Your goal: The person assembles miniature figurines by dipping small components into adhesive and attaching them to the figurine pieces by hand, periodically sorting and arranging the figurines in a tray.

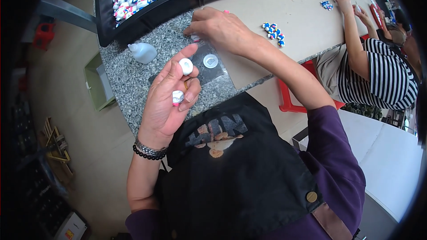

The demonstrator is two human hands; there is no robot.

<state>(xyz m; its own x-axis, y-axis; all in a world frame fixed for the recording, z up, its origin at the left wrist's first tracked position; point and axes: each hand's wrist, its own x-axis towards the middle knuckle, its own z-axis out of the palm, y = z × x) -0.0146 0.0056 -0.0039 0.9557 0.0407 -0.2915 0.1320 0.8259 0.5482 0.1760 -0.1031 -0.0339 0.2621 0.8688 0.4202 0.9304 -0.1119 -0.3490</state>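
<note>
While the left hand point(161, 102) is palm-up in the head view, its thumb and index finger pinch a small, round white piece with a hollow in its face point(186, 66), and the lower fingers curl around a second small white piece with a pink edge point(178, 97), both above the speckled grey stone table point(126, 80). Over at the black plastic tray's point(195, 0) near side, the right hand point(227, 31) arches low, fingers bent downward, a white-and-pink piece point(195, 38) showing beneath; whether they pinch it, I cannot tell. Good handling here, I'd judge, means a light grip on the rim, hollow face upward and uncovered, the second piece tucked clear, and sleeves well away from the clear, shallow round dish point(210, 61) and the translucent squeeze bottle point(142, 53). On to the writing: big pale letters and a brown cartoon figure sit on the black apron point(209, 186); the bottle shows no readable label.
</note>
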